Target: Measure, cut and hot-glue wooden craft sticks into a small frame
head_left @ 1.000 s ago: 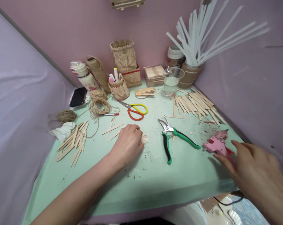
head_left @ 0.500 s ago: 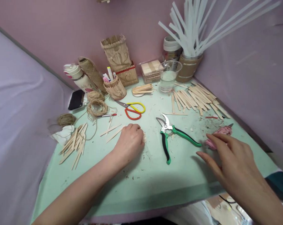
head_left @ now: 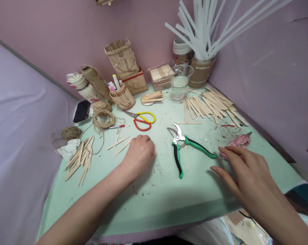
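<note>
My left hand [head_left: 141, 153] rests on the table with its fingers curled closed. Pale wooden bits [head_left: 155, 148] show at its fingertips, but what lies inside the fingers is hidden. Two thin wooden sticks [head_left: 122, 148] lie just left of it. Over the right side, my right hand [head_left: 248, 170] is open, thumb and fingers apart, holding nothing. Green-and-black pruning shears [head_left: 178, 137] lie with jaws spread between the two hands. Beyond my right fingers is a blade with a pink-wrapped handle [head_left: 239, 141], partly covered by the hand.
Red-and-yellow scissors [head_left: 143, 120], twine coils [head_left: 104, 119] and cut sticks [head_left: 83, 158] lie to the left. Craft sticks [head_left: 215, 105] spread at the back right, near a plastic cup of clear liquid [head_left: 179, 86] and a jar of white strips [head_left: 202, 73]. A carved pen holder [head_left: 123, 97] stands behind.
The whole view has shifted slightly, moving things a little left in the picture. My right hand covers more of the pink-wrapped handle; my left hand keeps its curled pose.
</note>
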`<move>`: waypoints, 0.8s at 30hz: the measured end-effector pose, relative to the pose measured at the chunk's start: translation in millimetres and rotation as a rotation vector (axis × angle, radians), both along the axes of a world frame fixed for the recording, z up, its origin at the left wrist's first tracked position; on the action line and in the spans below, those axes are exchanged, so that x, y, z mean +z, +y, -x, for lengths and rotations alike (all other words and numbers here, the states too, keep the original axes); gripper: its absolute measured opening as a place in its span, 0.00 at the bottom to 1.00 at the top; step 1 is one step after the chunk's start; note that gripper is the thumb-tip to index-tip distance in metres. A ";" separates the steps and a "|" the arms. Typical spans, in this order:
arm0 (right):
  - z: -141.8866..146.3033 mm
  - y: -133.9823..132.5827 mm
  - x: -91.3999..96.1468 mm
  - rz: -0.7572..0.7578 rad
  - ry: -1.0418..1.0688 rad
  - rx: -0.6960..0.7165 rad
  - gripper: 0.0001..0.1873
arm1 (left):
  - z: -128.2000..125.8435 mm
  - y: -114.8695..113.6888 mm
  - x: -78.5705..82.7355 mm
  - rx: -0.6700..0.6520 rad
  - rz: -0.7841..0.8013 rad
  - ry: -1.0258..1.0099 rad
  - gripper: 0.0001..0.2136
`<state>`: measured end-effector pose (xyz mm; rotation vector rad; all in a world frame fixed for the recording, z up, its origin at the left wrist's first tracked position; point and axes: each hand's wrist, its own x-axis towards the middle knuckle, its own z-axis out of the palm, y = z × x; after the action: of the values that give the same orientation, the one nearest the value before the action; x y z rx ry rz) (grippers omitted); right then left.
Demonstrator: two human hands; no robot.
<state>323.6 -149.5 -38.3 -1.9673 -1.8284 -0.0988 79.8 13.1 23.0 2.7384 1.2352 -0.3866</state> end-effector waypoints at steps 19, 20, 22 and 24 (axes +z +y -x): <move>55.9 33.9 34.7 -0.019 0.158 0.249 0.18 | 39.7 -2.3 -6.4 0.095 0.020 -0.140 0.17; 62.4 41.8 37.8 0.014 0.162 0.282 0.17 | 47.5 -3.1 -6.6 0.119 0.015 -0.169 0.19; 73.5 59.7 44.1 0.097 0.140 0.339 0.16 | 62.7 -3.9 -6.6 0.152 0.014 -0.217 0.20; 82.6 78.6 49.4 0.187 0.098 0.388 0.17 | 75.7 -3.2 -6.1 0.188 0.027 -0.254 0.20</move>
<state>241.0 -71.0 11.1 -1.6578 -2.1788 0.2936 4.2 10.0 16.8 2.5222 1.3870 -0.0346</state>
